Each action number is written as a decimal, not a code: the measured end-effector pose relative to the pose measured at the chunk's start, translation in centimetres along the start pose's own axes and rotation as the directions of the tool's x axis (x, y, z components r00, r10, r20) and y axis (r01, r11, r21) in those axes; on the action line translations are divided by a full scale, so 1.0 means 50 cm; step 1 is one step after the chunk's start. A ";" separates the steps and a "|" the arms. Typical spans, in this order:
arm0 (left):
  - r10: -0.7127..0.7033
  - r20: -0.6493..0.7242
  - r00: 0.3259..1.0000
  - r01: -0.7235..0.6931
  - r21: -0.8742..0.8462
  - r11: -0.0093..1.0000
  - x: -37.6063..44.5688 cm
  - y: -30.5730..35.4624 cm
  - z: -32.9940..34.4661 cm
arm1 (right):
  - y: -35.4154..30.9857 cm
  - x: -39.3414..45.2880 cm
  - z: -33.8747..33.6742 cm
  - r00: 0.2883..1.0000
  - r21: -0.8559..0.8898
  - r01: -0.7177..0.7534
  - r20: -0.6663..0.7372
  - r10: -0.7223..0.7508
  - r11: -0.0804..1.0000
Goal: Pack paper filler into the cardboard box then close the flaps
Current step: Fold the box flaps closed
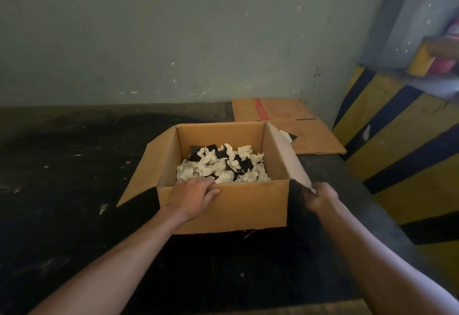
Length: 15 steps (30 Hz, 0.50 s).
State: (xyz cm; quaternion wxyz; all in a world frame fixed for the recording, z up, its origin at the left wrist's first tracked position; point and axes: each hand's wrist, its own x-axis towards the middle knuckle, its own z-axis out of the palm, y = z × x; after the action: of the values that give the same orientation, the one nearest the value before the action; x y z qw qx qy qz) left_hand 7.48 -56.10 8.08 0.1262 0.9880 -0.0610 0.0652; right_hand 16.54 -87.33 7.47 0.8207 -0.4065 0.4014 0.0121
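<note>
Over on the left, the dark, scuffed bench point(62, 165) shows bare, worn surface with a few pale specks and a small scrap near the box's left flap. That left flap point(146, 173) of the cardboard box point(231, 208) is folded outward and slopes down toward the bench. The box itself sits open around the middle of the bench, nearer the right edge than the left, its near wall facing the camera. The left hand point(192, 196) lies draped over the near rim of the box, towards its left corner, fingers loosely curled on the top edge and the front wall, pressing on the cardboard rather than clamped round anything. Inside, the paper filler point(223, 168) lies in a crumpled cream heap across the floor of the box, well below the rim, with dark patches showing among the pieces. Moving right, the right flap point(290, 158) stands raised and tilted outward, and the right hand point(321, 196) has it pinched at its near lower corner, fingers closed on the cardboard edge just beside the box's front right corner. Behind the box, at the bench's far right corner, a flattened cardboard sheet point(293, 126) with a red strip lies flat against the pale wall point(173, 29). Beyond the right edge of the bench stands a yellow and black striped barrier point(402, 146).
</note>
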 end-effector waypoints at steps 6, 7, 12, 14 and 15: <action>-0.242 -0.202 0.949 0.232 -0.075 0.970 -0.050 -0.012 0.000 | -0.055 -0.127 0.035 0.916 -0.023 0.365 0.189 -0.355 0.931; -0.313 -0.223 0.923 0.298 -0.100 0.949 -0.058 -0.016 0.001 | -0.051 -0.148 0.043 0.856 -0.097 0.477 0.279 -0.436 0.873; -0.583 -0.219 0.782 0.533 -0.249 0.808 -0.085 -0.048 0.001 | 0.018 -0.183 0.086 0.510 -0.377 0.850 0.764 -0.396 0.368; -0.693 -0.192 0.695 0.581 -0.418 0.699 -0.090 -0.047 -0.012 | 0.054 -0.161 0.091 0.449 -0.466 0.885 0.858 -0.250 -0.010; -0.764 -0.149 0.627 0.590 -0.550 0.591 -0.088 -0.044 -0.019 | 0.070 -0.151 0.089 0.446 -0.474 0.857 0.879 -0.171 -0.201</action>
State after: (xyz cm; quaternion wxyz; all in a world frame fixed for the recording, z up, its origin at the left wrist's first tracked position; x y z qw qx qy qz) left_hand 3.33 -53.27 7.83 0.3755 0.8436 0.3391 0.1801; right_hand 13.10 -79.64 11.77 0.3266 -0.9269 -0.1851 0.0010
